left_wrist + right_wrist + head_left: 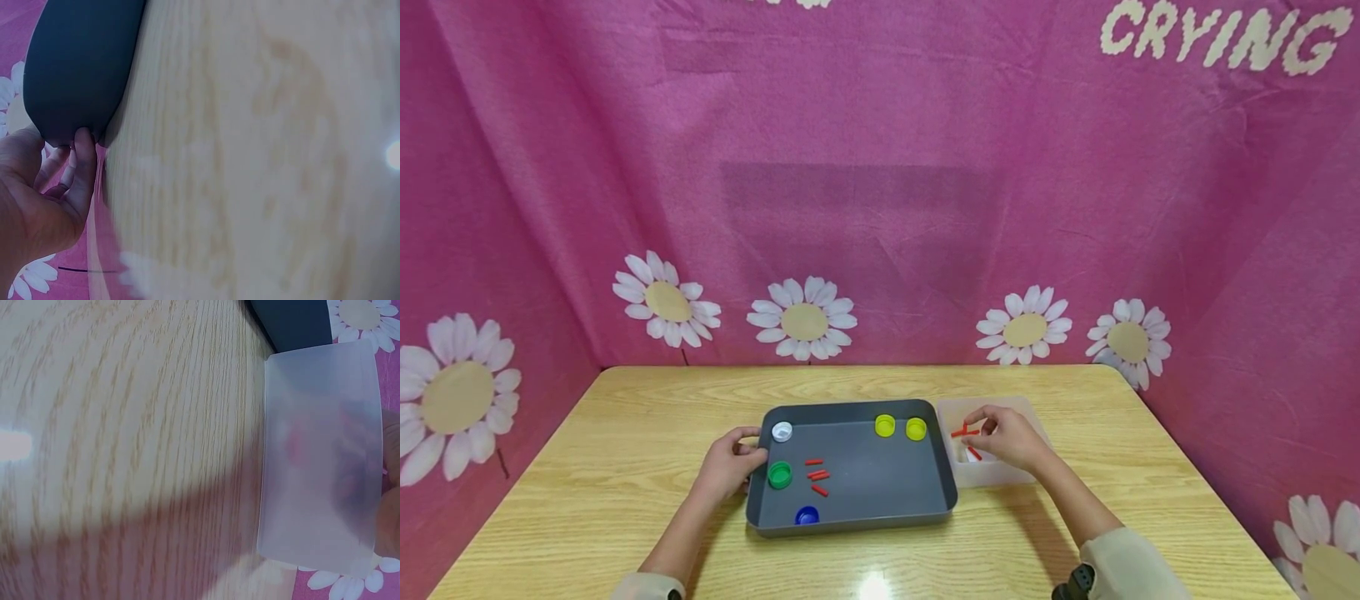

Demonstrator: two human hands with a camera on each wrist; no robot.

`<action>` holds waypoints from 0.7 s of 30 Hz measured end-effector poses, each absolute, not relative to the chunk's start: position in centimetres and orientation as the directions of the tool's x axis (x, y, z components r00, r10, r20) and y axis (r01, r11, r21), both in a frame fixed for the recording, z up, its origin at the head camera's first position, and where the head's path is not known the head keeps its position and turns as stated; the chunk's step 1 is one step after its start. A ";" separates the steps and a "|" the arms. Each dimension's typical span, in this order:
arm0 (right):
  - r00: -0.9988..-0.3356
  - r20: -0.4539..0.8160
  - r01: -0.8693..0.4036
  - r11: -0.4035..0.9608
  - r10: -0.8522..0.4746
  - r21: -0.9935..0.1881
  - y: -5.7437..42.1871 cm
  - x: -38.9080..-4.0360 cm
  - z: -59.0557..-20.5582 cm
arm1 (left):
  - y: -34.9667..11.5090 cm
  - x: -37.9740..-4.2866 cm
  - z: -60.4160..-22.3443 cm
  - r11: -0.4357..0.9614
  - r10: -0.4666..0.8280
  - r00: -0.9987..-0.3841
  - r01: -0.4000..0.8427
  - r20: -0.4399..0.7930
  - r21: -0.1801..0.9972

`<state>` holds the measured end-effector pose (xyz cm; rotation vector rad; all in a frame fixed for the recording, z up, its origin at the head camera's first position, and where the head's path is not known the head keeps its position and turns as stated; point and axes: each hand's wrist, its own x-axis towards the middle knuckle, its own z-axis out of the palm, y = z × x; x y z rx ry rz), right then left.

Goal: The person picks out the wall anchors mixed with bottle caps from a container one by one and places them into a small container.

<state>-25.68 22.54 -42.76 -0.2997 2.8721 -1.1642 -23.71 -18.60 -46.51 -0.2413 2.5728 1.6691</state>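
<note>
My left hand point(727, 467) grips the left rim of a dark grey tray point(880, 487); in the left wrist view, its fingertips point(83, 137) press the tray's outer end. In the tray lie several short red sticks point(818, 476), a white cap point(782, 432), a green cap point(779, 475), a blue cap point(807, 515) and two yellow caps point(885, 426). Over a translucent plastic box point(992, 477), my right hand point(1009, 435) pinches a small red stick point(965, 428) between thumb and index finger. More red sticks point(974, 453) lie in the box, partly hidden by that hand.
The box stands against the tray's right side on a light wooden table point(647, 433). A pink curtain with daisies point(865, 208) hangs behind and on both sides. Bare wood stretches in front of the tray and to both sides.
</note>
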 end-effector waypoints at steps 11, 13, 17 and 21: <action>-0.982 0.043 -0.165 0.715 -0.186 -0.679 22.6 -25.6 -42.7 | -18.6 -23.6 -46.5 0.392 -0.094 -0.986 -0.167 -0.141 0.905; -0.982 0.037 -0.159 0.717 -0.183 -0.679 22.6 -25.6 -42.7 | -18.6 -23.6 -46.5 0.392 -0.095 -0.985 -0.170 -0.144 0.904; -0.983 0.045 -0.162 0.710 -0.181 -0.685 22.6 -25.6 -42.5 | -18.5 -23.6 -46.5 0.382 -0.097 -0.985 -0.171 -0.144 0.908; -0.977 0.102 -0.208 0.714 -0.189 -0.669 22.7 -25.6 -42.4 | -18.4 -23.6 -46.5 0.367 -0.097 -0.985 -0.170 -0.145 0.915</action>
